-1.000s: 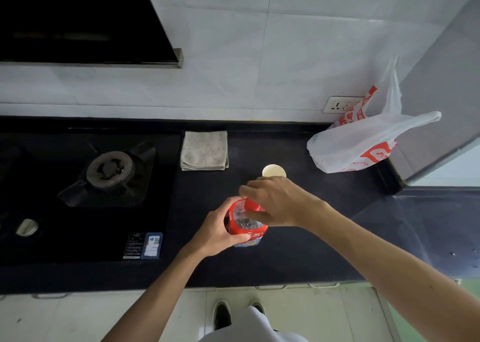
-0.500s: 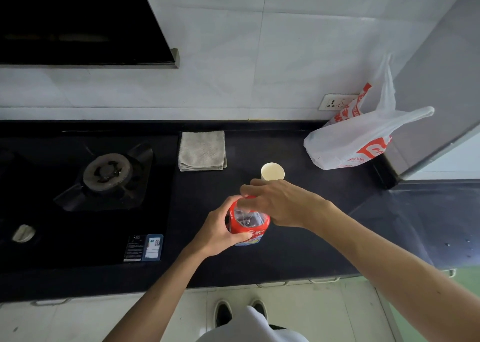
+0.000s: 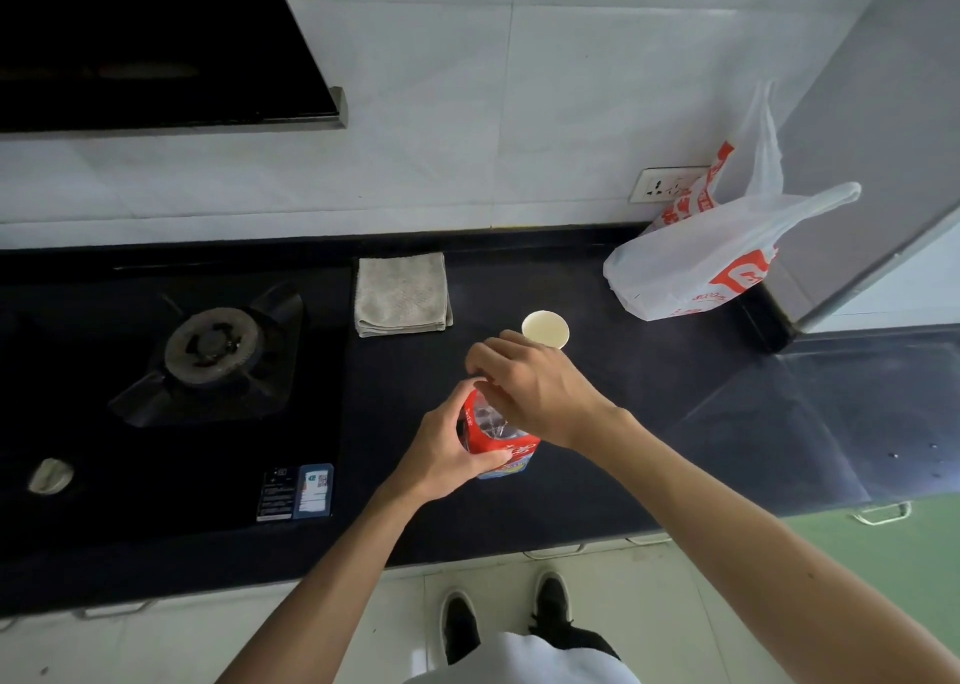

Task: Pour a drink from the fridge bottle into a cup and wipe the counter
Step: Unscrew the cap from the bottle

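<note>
Left hand (image 3: 447, 454) wraps the bottle (image 3: 501, 441) mid-worktop (image 3: 675, 423); right hand (image 3: 535, 387) curls over its top, hiding the cap. Paper cup (image 3: 545, 329) just behind; plastic bag (image 3: 691, 272) well apart, back-right corner.

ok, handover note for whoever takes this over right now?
Left hand grips the clear plastic bottle with a red label, upright on the black counter. Right hand curls over its top; cap hidden.
Cream paper cup stands just behind the bottle and looks empty. Grey folded cloth lies beside the stove.
Done: bottle on the counter. Left: open, pour, wipe.
</note>
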